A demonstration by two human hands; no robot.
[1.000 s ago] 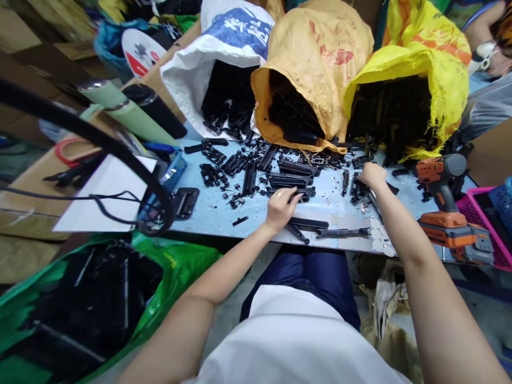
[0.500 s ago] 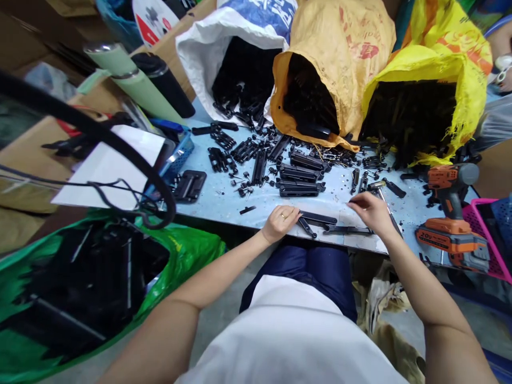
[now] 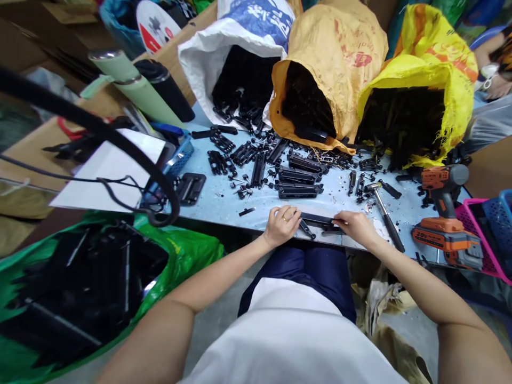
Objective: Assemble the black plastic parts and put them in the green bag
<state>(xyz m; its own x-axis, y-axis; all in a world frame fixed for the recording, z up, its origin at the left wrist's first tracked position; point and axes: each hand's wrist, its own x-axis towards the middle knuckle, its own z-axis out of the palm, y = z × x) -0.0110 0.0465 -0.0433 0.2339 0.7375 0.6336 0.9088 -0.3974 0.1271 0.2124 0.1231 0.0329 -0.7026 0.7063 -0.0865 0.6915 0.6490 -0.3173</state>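
Observation:
My left hand [image 3: 281, 225] rests at the near edge of the light blue table [image 3: 224, 205], fingers curled on the left end of a long black plastic bar [image 3: 317, 218]. My right hand [image 3: 354, 226] grips the right end of that bar and the black strips [image 3: 326, 231] beside it. A short black strip [image 3: 306, 229] lies between my hands. Several stacked black bars [image 3: 298, 181] lie just beyond them, among scattered small black parts and screws.
A hammer [image 3: 384, 214] lies right of my right hand, and an orange cordless drill [image 3: 445, 216] stands further right. White [image 3: 236, 58], orange [image 3: 328, 69] and yellow [image 3: 420, 80] sacks of black parts line the back. A green bag [image 3: 96, 288] sits low left; a pink basket [image 3: 486, 240] far right.
My right hand came back from the far parts toward the near table edge and closed on the bar. My left hand drew back to the bar's left end.

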